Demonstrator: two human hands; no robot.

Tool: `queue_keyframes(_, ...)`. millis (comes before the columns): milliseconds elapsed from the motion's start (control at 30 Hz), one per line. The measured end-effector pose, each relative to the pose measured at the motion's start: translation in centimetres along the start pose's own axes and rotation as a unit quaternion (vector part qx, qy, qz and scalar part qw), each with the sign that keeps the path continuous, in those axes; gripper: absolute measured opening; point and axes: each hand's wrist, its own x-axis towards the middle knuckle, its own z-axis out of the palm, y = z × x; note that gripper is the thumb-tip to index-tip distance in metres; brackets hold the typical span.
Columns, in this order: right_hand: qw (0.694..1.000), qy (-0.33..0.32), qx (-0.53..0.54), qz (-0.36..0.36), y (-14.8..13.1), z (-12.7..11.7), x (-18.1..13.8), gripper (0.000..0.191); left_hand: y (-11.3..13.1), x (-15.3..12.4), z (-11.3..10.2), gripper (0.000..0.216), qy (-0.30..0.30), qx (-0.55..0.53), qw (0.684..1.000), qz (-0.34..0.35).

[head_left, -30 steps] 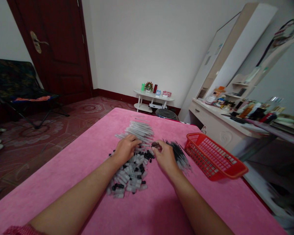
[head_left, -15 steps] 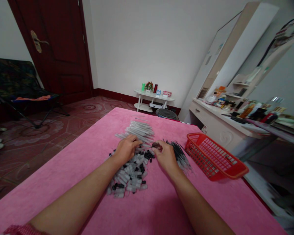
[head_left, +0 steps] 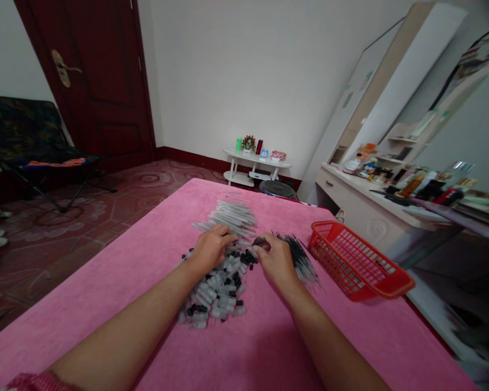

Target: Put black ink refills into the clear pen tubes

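My left hand [head_left: 210, 248] rests on a heap of small clear and black pen caps [head_left: 218, 290] on the pink table [head_left: 118, 282]. Its fingers curl together at the near edge of a pile of clear pen barrels [head_left: 233, 217]. What they pinch is too small to make out. My right hand [head_left: 274, 257] lies beside it with the fingers closed near a bundle of thin black refills [head_left: 296, 255]. A small dark piece shows at its fingertips.
A red plastic basket [head_left: 361, 266] stands at the table's right side. Beyond are a white dressing table [head_left: 362, 203] with bottles, a small white side table [head_left: 256, 163], a dark red door [head_left: 93, 81] and a folding chair [head_left: 28, 146] at left.
Both hands stay almost still over the piles. The view has shifted very slightly.
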Motion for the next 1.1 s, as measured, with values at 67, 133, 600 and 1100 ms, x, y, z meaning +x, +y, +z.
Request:
queue_keyframes(67, 1.000, -0.003, 0.000, 0.001, -0.09, 0.01, -0.04, 0.007, 0.02, 0.00, 0.00, 0.036, 0.001, 0.000, 1.000, -0.001)
queue_keyframes(133, 1.000, -0.004, 0.000, 0.003, -0.26, -0.01, -0.11, 0.008, 0.09, 0.00, -0.03, 0.036, 0.003, 0.000, 1.000, 0.001)
queue_keyframes(600, 0.999, -0.039, -0.031, 0.017, 0.17, -0.16, -0.04, 0.024, 0.08, -0.08, -0.06, 0.036, 0.020, -0.013, 1.000, 0.008)
queue_keyframes(1100, 0.997, -0.055, -0.027, 0.037, -0.09, -0.22, -0.09, 0.024, -0.17, -0.14, 0.22, 0.037, 0.041, -0.032, 0.998, 0.017)
